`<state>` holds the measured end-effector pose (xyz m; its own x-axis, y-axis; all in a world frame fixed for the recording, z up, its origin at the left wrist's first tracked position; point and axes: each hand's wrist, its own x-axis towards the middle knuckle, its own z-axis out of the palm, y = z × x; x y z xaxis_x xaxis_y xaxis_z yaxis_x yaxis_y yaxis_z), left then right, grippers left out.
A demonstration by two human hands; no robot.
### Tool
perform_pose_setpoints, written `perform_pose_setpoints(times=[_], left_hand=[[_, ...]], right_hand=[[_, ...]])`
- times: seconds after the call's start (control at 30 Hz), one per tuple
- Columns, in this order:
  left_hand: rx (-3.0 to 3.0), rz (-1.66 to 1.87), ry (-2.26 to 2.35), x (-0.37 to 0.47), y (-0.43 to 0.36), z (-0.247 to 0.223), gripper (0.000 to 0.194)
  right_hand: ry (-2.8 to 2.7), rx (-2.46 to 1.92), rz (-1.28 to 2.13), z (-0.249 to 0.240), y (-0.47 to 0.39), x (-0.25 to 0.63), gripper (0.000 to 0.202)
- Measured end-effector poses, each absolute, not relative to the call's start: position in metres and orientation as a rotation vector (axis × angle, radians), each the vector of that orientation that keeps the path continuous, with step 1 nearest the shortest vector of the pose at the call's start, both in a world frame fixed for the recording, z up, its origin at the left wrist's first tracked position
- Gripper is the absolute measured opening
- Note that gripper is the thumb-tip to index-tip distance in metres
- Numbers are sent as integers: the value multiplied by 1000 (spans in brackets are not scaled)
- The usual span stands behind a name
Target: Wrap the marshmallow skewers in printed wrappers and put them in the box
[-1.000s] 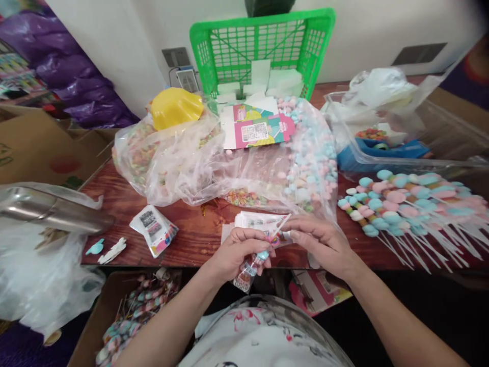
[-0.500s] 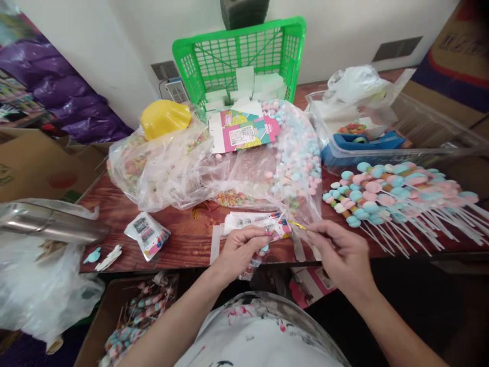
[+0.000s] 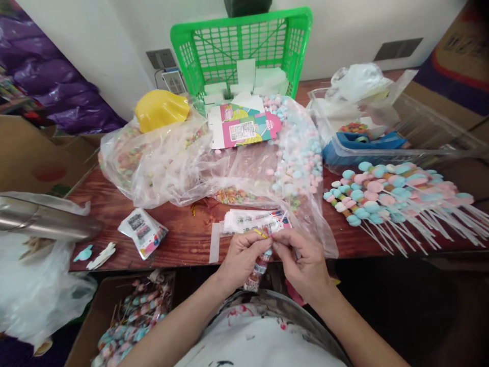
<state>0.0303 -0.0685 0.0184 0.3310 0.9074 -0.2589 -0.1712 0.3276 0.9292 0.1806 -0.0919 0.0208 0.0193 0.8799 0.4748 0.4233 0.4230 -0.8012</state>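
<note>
Near the table's front edge, my left hand (image 3: 242, 260) pinches the neck of a clear wrapper round a marshmallow skewer (image 3: 254, 278), which hangs down over the edge. A gold twist tie (image 3: 261, 233) crosses that neck by my left fingertips. My right hand (image 3: 303, 262) is closed right beside them, thumb and forefinger pinched at the tie; the exact grip is partly hidden. Just behind both hands lies a stack of printed clear wrappers (image 3: 248, 221). To the right, many marshmallow skewers (image 3: 382, 196) with white sticks lie in a pile.
Bags of gummies (image 3: 153, 168) and marshmallows (image 3: 300, 153) fill the middle, with a printed carton (image 3: 244, 127) on top. Behind stands a green basket (image 3: 240, 23). More wrappers (image 3: 143, 232) and a steel flask (image 3: 46, 219) are left. Below sits a box of skewers (image 3: 133, 316).
My right hand has moved left with the gold twist tie, bringing it to the wrapper's neck against my left fingertips. My left hand still pinches the wrapper, slightly lower.
</note>
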Motion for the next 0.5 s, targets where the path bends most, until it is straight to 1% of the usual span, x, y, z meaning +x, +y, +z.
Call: perform_pose_setpoints(times=[0.1,0.17,0.27,0.33,0.4,0.5], left_hand=[[1003,926,978,29,-67,17,25],[1087,949,965,28,-66,21,23],[1331,973,909,28,-61,30,20],[1552,974,849,29,-58,37,21],[1733,937,815,30,-54,44,23],[1873,813,783,32,-51,52,29]], right_hand=[[-1481,-1251,544,17,-95,175,7],[-1356,-1262,716,14,-98,172,4],[-1049,-1188,1156,9,-99,171,15],[-884,-1129,1384,6,-97,176,22],[-853,-1095,1530,6,-93,185,26],[-964,-1076,1655,9,-83,203,31]])
